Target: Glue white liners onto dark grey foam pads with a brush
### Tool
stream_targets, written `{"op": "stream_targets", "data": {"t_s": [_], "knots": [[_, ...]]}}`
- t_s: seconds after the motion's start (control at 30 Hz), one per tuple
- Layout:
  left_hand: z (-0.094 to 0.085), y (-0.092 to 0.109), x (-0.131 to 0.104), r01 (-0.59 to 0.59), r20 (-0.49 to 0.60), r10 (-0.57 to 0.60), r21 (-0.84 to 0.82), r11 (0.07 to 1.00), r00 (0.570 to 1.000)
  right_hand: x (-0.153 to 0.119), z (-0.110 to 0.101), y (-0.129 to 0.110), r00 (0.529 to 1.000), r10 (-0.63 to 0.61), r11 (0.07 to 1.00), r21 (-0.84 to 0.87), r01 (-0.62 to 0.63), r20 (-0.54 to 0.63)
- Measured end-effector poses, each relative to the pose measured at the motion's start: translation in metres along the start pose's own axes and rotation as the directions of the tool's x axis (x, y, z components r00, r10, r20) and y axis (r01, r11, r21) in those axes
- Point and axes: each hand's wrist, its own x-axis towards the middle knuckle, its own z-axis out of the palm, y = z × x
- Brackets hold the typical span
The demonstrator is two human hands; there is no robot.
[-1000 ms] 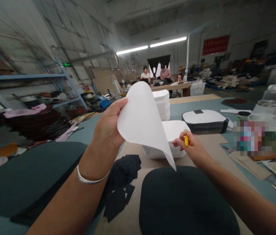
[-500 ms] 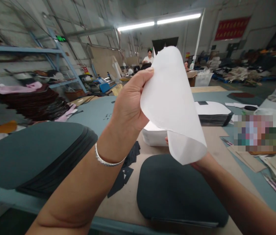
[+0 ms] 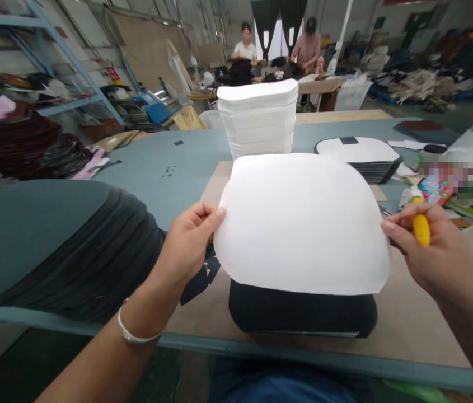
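Observation:
A white rounded sheet [image 3: 303, 224] is stretched flat between my hands, above a dark rounded stack [image 3: 303, 313]. My left hand [image 3: 190, 240] pinches its left edge between thumb and fingers. At its right edge my right hand [image 3: 429, 240] is closed on the sheet, and a yellow-handled tool [image 3: 421, 223] with a white end is tucked in the same hand. Behind the sheet rises a tall stack of white pieces [image 3: 259, 120].
A large pile of dark green pieces [image 3: 51, 240] lies at the left. Dark scraps [image 3: 202, 277] are beside the dark stack. A white-topped stack [image 3: 357, 151] stands back right. Two people work at a far table.
The white sheet, curled and raised before, is now lowered and spread flat. My right hand has come into view at its right edge, with the yellow tool. The view has tilted down.

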Motion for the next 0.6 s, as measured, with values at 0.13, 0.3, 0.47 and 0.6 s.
{"op": "stream_targets", "data": {"t_s": [0.13,0.3,0.47,0.6], "knots": [[-0.016,-0.060,-0.035,0.181,0.073,-0.205,0.252,0.951,0.976,-0.034,-0.017,0.037,0.991,-0.034,0.916,-0.393,0.081,0.126],[-0.017,-0.097,-0.063,0.296,0.057,-0.353,0.433,0.851,0.934,-0.073,-0.016,0.069,0.973,0.053,0.807,-0.584,0.090,0.224],[-0.013,-0.112,-0.070,0.325,0.019,-0.376,0.467,0.822,0.926,-0.084,-0.022,0.084,0.976,0.087,0.763,-0.644,0.065,0.202],[-0.012,-0.118,-0.069,0.369,-0.007,-0.413,0.466,0.804,0.910,-0.082,-0.023,0.090,0.972,0.043,0.716,-0.686,0.130,0.229]]}}
